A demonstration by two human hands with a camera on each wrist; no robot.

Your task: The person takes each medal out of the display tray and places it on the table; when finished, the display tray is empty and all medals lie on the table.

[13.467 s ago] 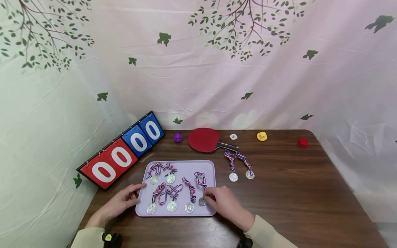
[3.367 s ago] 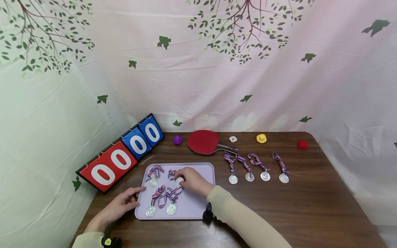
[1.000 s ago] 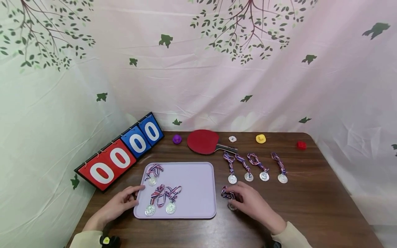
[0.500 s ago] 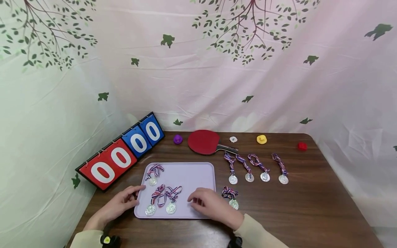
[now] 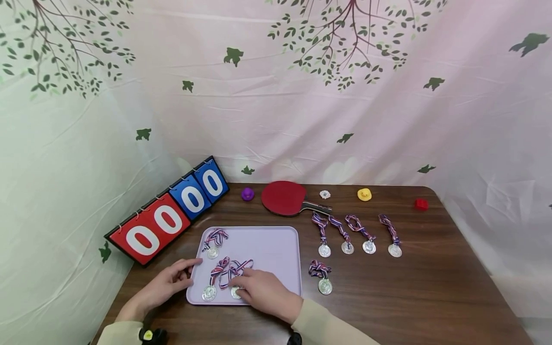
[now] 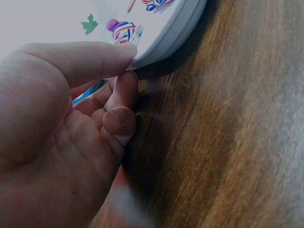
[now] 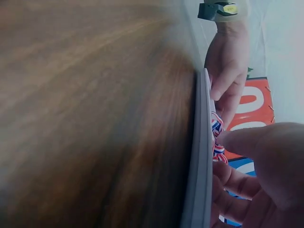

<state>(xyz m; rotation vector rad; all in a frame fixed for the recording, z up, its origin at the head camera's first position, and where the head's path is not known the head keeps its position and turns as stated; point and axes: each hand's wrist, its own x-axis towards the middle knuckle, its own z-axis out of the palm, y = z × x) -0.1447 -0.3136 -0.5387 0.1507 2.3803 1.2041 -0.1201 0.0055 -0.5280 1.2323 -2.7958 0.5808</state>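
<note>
Left hand sits loose against the tray's left rim. Right hand is now back over a medal near the tray's front edge, fingers slightly parted, can't tell if gripping. Five medals on the bench, three left on the tray.

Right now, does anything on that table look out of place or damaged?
Nothing looks spilled or broken. The one mildly odd thing is the lone medal right of the tray: its ribbon is bunched up, while those on the four medals behind it stretch out longer.
</note>
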